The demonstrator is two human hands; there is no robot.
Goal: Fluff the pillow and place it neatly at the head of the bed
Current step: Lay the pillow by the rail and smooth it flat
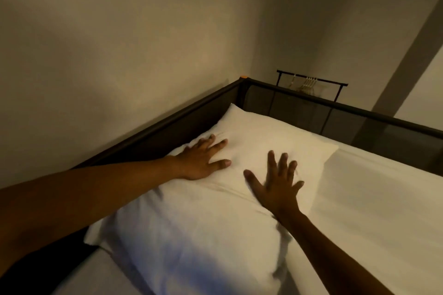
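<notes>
Two flat palms on the white pillow (191,211), left hand (199,160) and right hand (275,187) fingers spread, dark bed frame (167,124) hemming the far-left corner, clothes rack (311,81) beyond, bare wall (119,43) behind.

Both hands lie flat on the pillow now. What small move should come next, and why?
Probably smooth outward. The left hand and right hand lie open on the pillow, which already sits against the frame. A crease runs between the hands, so sliding the palms apart should flatten it.
</notes>
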